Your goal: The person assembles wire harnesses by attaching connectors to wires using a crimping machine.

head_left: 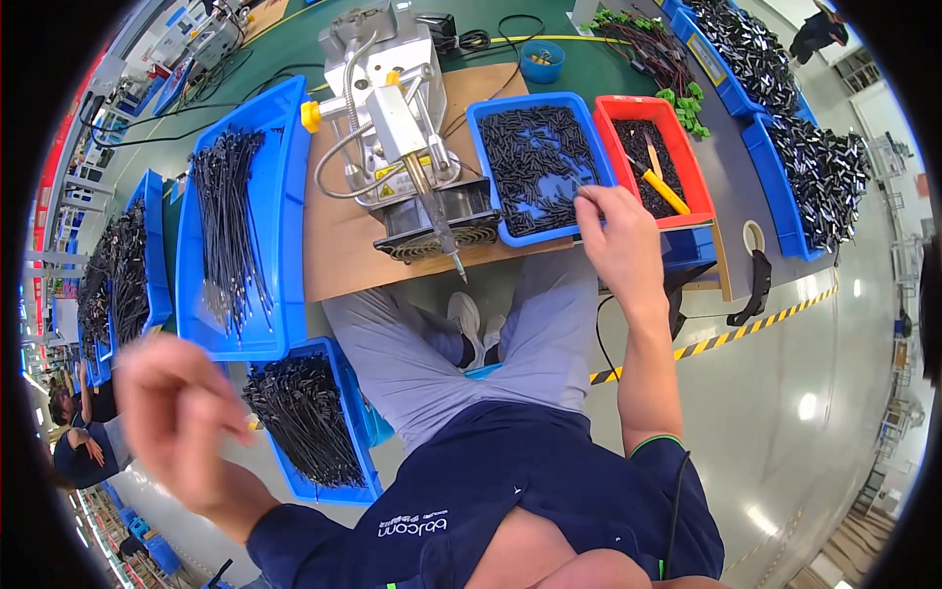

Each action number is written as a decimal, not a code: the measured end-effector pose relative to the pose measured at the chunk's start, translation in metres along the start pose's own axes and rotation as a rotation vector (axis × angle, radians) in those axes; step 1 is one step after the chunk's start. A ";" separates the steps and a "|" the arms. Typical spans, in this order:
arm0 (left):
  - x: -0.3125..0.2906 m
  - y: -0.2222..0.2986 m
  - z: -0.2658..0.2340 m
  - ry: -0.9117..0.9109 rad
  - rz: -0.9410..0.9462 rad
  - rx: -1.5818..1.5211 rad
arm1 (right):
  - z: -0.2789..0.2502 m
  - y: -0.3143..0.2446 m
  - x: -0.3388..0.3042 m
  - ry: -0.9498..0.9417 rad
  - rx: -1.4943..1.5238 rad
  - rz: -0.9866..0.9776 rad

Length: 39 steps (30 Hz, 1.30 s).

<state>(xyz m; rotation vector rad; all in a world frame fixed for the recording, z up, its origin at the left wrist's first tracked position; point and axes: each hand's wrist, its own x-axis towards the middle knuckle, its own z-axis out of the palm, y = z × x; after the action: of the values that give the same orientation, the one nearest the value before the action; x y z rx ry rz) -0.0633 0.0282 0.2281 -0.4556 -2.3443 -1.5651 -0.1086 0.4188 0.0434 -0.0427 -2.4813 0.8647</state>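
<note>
Picking short black tubes (530,147) singly seems best; right hand (620,231) narrowly pinched at right side of blue plastic tray (540,237), hold unclear; left hand (182,417) blurred, cannot tell.

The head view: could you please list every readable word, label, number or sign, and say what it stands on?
Dark shirt: white lettering, upside down here; I won't copy its wording.
Machine: yellow warning label with a triangle; its print is too small to read.
Upper-right blue bin: yellow-edged label, too small to read.
</note>
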 end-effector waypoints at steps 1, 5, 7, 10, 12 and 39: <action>-0.011 -0.010 0.002 -0.200 0.063 0.008 | 0.002 0.004 0.006 0.006 -0.003 0.002; -0.061 -0.052 0.040 -0.529 -0.367 -0.306 | 0.015 0.012 0.027 -0.116 -0.285 0.036; -0.091 -0.083 0.064 -0.532 -0.553 -0.470 | 0.023 0.008 0.036 -0.184 -0.430 0.076; -0.132 -0.109 0.093 -0.492 -0.656 -0.519 | 0.036 -0.002 0.048 -0.291 -0.484 0.132; -0.144 -0.115 0.106 -0.478 -0.669 -0.524 | 0.038 -0.011 0.052 -0.334 -0.483 0.128; -0.099 -0.127 0.179 -0.532 -0.609 -0.543 | 0.015 -0.053 -0.114 -0.369 1.060 0.449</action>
<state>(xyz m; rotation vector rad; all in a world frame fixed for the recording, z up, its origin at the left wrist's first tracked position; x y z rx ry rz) -0.0365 0.1385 0.0153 -0.3008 -2.5508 -2.6797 -0.0096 0.3460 0.0133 -0.0756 -2.0022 2.4430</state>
